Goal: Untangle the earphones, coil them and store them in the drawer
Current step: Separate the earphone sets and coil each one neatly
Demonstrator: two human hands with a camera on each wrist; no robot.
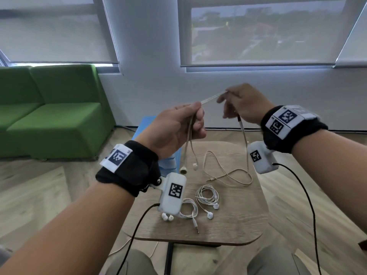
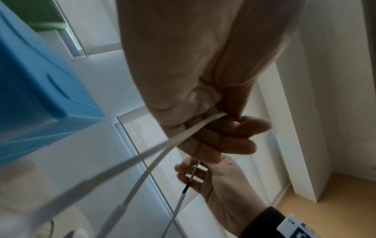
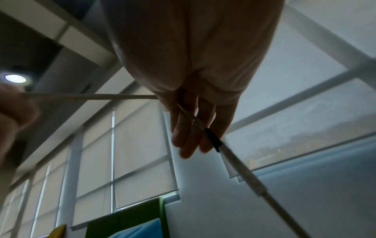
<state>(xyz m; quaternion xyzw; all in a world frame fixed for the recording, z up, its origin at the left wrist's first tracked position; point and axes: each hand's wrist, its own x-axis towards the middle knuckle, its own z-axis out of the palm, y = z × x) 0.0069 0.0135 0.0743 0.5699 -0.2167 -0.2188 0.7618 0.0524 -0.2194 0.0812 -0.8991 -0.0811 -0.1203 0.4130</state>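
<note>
I hold a beige pair of earphones (image 1: 245, 139) in the air above the small wooden table (image 1: 238, 221). My left hand (image 1: 178, 126) grips its two thin leads, and the two earbuds (image 1: 184, 170) hang below it. A taut stretch of cable (image 1: 211, 98) runs up to my right hand (image 1: 240, 104), which pinches it between thumb and forefinger. From there the cable drops past the inline remote (image 3: 234, 159) to a loose loop and its jack (image 1: 209, 180) on the table. The left wrist view shows the leads (image 2: 195, 128) leaving my fist.
Two coiled white earphone sets (image 1: 207, 197) (image 1: 186, 212) lie on the table's near half. A blue plastic drawer unit (image 1: 147, 124) stands at the table's far left, mostly behind my left hand. A green sofa (image 1: 49, 114) sits at the left, under the windows.
</note>
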